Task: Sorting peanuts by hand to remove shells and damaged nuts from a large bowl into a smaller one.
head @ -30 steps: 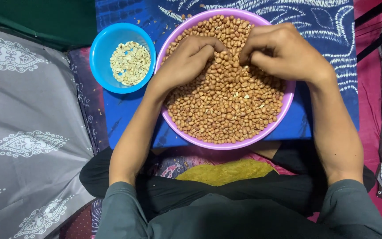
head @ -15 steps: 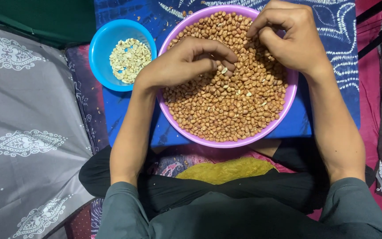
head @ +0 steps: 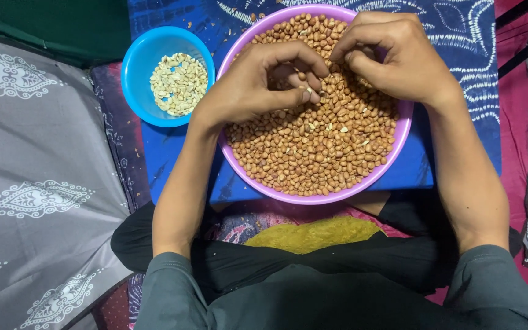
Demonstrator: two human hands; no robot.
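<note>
While the person sits cross-legged on the floor, a wide purple bowl (head: 398,143) rests on a blue patterned cloth (head: 459,55) just beyond the knees, filled nearly to its rim with brown-skinned peanuts (head: 313,153). Both hands work over the far half of that heap. The left hand (head: 258,82) has its fingers curled inward, thumb pressed against the fingertips around one or two nuts, a pale peeled bit showing at the pinch. The right hand (head: 398,55) is likewise bunched, thumb and forefinger closed together just above the pile; whether a nut sits between them I cannot tell. The two hands are near each other, almost touching at the fingertips.

To the left of the purple bowl, just beside it, sits a smaller blue bowl (head: 139,79) holding a shallow layer of pale, skinned peanut halves (head: 178,82). Grey patterned fabric (head: 38,183) covers the left side, and a yellow cloth (head: 313,235) lies near the person's lap.
</note>
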